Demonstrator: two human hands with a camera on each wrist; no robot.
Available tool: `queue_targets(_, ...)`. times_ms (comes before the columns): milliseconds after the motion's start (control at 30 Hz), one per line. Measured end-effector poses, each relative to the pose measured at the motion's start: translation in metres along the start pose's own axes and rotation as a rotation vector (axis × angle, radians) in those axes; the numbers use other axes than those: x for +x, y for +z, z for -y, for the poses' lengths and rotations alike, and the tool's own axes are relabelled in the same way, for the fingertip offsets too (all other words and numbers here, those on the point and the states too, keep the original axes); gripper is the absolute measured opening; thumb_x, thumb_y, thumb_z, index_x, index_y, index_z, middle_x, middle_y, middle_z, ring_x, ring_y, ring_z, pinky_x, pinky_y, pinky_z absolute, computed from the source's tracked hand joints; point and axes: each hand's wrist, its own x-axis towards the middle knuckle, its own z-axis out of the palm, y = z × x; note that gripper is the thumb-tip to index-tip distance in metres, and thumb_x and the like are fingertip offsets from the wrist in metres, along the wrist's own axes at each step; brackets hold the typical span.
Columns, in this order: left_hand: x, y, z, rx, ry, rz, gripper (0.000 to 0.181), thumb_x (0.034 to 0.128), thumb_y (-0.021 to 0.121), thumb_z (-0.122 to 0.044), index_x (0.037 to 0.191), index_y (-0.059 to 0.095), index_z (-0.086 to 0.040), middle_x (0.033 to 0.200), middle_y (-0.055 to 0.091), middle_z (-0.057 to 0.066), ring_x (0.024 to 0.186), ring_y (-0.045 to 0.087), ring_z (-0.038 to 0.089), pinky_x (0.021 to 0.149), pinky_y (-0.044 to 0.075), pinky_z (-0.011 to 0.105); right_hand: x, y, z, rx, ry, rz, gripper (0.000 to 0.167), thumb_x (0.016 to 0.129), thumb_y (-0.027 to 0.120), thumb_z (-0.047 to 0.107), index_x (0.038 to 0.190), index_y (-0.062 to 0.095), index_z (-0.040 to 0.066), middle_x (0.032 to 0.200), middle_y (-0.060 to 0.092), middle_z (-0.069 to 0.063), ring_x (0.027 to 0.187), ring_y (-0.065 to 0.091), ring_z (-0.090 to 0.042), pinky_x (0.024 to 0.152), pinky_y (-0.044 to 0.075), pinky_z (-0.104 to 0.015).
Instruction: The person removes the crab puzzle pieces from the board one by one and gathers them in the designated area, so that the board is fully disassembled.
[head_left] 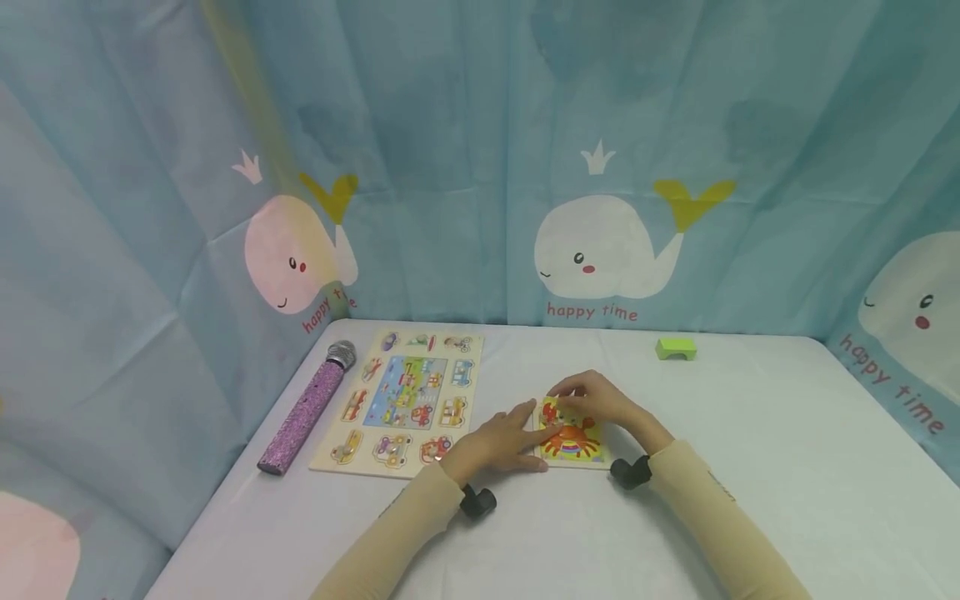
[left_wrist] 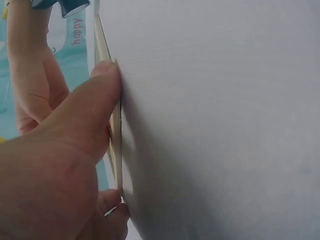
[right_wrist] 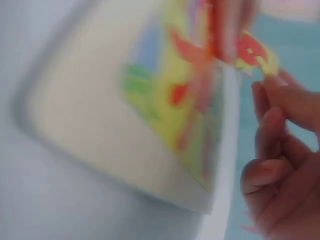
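Note:
A small crab puzzle board lies flat on the table between the hands. My left hand rests at its left side, fingers spread, with one finger reaching over the crab picture. In the left wrist view, the thumb of my left hand touches the edge of the board. My right hand is over the board's upper part. The right wrist view shows my right hand pinching a yellow and red puzzle piece between thumb and fingers, above the blurred board.
A larger vehicle puzzle board lies to the left, with a purple glittery microphone beside it. A green arched block stands at the back right of the white table. Whale-print curtains hang behind.

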Motion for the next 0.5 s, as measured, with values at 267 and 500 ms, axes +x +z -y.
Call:
queue_targets(267,0.003,0.002,-0.001,0.035,0.011,-0.002,0.064,0.0842,0.05,-0.057,0.141,0.022,-0.048,0.156,0.006,0.008,0.14,0.018,0.034,0.113,0.022,0.049,-0.026,-0.047,-0.031,0.103,0.376,-0.136,0.034,0.086,0.063,0.035,0.111,0.067,0.013,0.108,0.065,-0.007,0.083,0.052,-0.019,0.066,0.044,-0.025)
queue_targets(500,0.008,0.01,0.005,0.032,0.005,-0.015,0.065,0.0834,0.05,-0.058,0.141,0.02,-0.049,0.157,0.004,0.006,0.142,0.015,0.032,0.114,0.02,0.049,-0.05,-0.068,-0.051,0.073,0.531,-0.148,0.034,0.087,0.063,0.029,0.113,0.066,0.007,0.106,0.063,-0.008,0.081,0.046,-0.017,0.063,0.04,-0.024)
